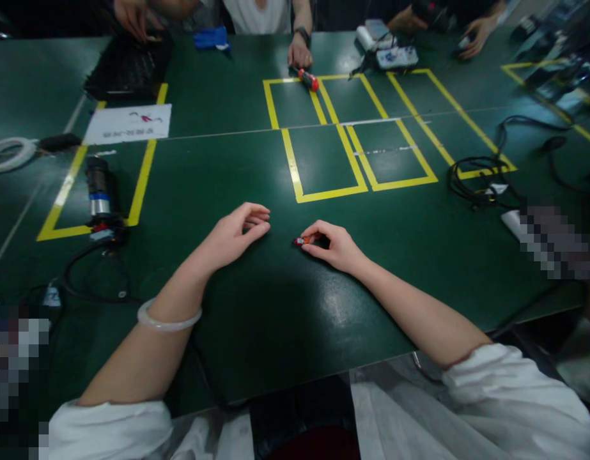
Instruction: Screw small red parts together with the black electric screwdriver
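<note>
My right hand [333,246] rests on the green table [285,300] with its fingers pinched round a small red and orange part [302,241], whose tip sticks out to the left. My left hand [234,233] lies a short way to the left of it, fingers loosely curled and apart, nothing visible in them. A pale bangle [167,319] circles my left wrist.
Yellow tape boxes [323,153] mark the table beyond my hands. A metal cylinder device [99,191] with black cables stands at left, more cables [477,179] at right. Across the table, another person's hand [299,54] touches a red tool [308,79]; other hands work at the far corners.
</note>
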`<state>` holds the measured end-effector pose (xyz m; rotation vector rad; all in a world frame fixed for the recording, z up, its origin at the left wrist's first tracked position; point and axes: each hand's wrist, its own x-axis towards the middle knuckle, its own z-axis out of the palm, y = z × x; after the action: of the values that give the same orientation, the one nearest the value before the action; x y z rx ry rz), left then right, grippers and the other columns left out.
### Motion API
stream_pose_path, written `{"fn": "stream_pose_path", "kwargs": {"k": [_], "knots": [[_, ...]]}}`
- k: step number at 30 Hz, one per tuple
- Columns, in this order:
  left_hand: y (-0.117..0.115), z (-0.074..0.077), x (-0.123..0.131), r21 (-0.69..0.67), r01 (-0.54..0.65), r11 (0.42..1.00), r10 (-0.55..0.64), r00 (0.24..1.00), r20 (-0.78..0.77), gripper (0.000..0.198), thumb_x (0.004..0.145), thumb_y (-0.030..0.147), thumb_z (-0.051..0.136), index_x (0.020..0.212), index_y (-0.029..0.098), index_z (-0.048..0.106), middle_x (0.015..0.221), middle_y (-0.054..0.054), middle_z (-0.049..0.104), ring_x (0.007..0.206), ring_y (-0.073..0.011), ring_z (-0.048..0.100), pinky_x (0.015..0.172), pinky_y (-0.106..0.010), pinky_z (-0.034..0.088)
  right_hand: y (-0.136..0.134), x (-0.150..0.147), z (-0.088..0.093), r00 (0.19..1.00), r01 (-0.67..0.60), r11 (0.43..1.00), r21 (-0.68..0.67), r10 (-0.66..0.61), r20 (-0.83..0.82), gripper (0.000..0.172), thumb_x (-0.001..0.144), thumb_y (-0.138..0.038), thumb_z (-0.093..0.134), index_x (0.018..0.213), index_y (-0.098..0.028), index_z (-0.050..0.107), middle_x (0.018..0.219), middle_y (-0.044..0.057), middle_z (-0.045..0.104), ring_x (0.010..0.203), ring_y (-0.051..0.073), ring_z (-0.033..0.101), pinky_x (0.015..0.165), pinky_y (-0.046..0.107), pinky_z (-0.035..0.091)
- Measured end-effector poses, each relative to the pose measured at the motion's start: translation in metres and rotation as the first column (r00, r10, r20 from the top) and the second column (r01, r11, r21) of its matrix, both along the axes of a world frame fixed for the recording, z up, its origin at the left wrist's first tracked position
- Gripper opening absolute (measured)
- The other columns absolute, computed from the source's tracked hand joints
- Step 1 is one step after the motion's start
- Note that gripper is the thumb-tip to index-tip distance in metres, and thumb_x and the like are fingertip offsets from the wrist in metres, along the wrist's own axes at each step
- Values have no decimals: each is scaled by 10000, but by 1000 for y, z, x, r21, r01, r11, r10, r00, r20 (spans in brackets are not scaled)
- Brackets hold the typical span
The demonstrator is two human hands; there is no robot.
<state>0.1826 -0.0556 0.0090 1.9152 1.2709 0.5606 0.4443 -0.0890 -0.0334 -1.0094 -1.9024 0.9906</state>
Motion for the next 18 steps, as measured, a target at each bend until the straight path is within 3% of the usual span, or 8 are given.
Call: {"fn": "stream_pose_path", "kwargs": {"k": [2,3,6,8,10,14,18], "knots": [[11,10,-35,182,-123,976,165,958,-234,520,913,481,562,1323,164,526,1329,-134,585,1205,-271,565,1054,-432,443,0,0,0,1000,-7,1000,-6,7,2,123,855,-222,686,965,-171,663,889,29,683,796,145,643,768,287,530],[15,14,-55,268,-182,946,274,893,-357,567,913,485,554,1365,147,498,1356,-146,563,1245,-298,531,1078,-465,418,0,0,0,1000,-11,1000,-7,11,3,123,855,-222,686,964,-170,663,891,30,682,798,146,644,767,287,530],[19,18,-120,456,-375,807,587,590,-554,717,918,546,504,1464,101,369,1469,-183,454,1367,-373,397,1136,-547,337,0,0,0,1000,-20,1000,-3,20,7,122,857,-217,682,965,-166,663,896,33,683,800,145,648,762,283,529],[16,15,-159,432,-535,726,665,387,-639,817,879,672,466,1458,111,331,1521,-188,382,1360,-403,377,1096,-572,373,0,0,0,1000,-23,1000,-1,23,8,120,860,-216,678,968,-166,661,898,33,683,800,143,650,764,282,529],[14,10,-190,353,-590,726,607,310,-732,827,854,725,446,1405,116,352,1493,-191,407,1321,-383,412,1066,-540,409,0,-1,1,1000,-23,1000,-4,23,11,121,860,-220,678,969,-170,661,897,31,684,800,144,650,764,284,529],[9,4,-218,225,-584,780,492,350,-797,661,858,696,451,1241,158,483,1173,-120,600,1023,-275,565,887,-386,504,0,0,1,1000,-19,1000,-12,19,15,122,863,-226,675,971,-172,662,893,29,686,798,145,650,759,283,529],[7,6,-217,269,-538,799,519,393,-759,611,845,701,457,1162,183,528,911,-54,556,792,-189,513,765,-310,484,-1,1,1,1000,-24,1000,-6,24,8,122,866,-218,674,975,-164,664,888,29,684,792,140,648,759,276,525]]}}
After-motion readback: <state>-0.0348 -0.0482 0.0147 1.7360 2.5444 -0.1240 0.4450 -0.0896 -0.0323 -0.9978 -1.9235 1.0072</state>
